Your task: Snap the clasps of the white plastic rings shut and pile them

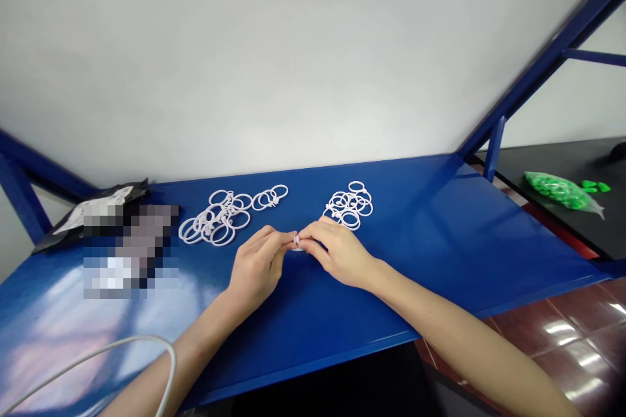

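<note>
My left hand (pixel 259 268) and my right hand (pixel 342 253) meet over the middle of the table. Between them they pinch a small white curtain ring (pixel 297 241), mostly hidden by the fingers. Each hand is closed, thumb and fingertips pressed on the ring. Just beyond my right hand lies a pile of white curtain rings (pixel 350 225). A larger heap of the same rings (pixel 222 244) rests to the left of my left hand, tangled and overlapping. Several more rings (pixel 280 187) sit in a short row behind, between the two piles.
The blue table (pixel 313 313) runs across the view before a pale wall. A black plastic package (pixel 139 190) and a blurred-out item (pixel 141 234) lie at left. A white cable (pixel 122 340) crosses my left forearm. At far right, a bag of green pieces (pixel 562 192) rests on a dark surface.
</note>
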Action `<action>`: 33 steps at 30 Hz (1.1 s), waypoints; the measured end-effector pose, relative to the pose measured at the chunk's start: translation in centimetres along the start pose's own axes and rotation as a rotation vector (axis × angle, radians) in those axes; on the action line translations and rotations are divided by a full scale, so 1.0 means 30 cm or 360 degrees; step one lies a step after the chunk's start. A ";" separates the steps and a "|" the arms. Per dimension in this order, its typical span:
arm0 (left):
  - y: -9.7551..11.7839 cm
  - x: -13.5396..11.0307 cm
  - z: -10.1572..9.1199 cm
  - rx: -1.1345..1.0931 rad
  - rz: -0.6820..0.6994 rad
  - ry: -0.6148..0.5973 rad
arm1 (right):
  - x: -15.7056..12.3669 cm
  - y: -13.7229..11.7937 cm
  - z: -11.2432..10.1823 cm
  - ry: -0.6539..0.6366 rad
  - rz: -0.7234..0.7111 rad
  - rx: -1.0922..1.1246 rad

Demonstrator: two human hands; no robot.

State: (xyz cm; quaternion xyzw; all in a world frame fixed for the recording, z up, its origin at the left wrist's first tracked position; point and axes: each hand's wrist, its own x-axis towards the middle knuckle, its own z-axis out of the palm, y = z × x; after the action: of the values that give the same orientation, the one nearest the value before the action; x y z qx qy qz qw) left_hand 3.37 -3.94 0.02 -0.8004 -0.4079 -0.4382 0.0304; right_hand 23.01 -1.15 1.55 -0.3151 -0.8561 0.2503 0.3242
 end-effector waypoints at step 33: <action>-0.251 0.001 0.020 0.0881 -0.0404 -0.0505 | 0.025 0.099 -0.041 0.0328 0.0119 -0.0986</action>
State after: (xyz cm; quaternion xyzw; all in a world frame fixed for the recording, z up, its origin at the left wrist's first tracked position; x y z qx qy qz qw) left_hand -1.33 1.34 -2.64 -0.7629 -0.6072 -0.1814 0.1279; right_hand 24.59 1.66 0.78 -0.4536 -0.8421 -0.0436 0.2886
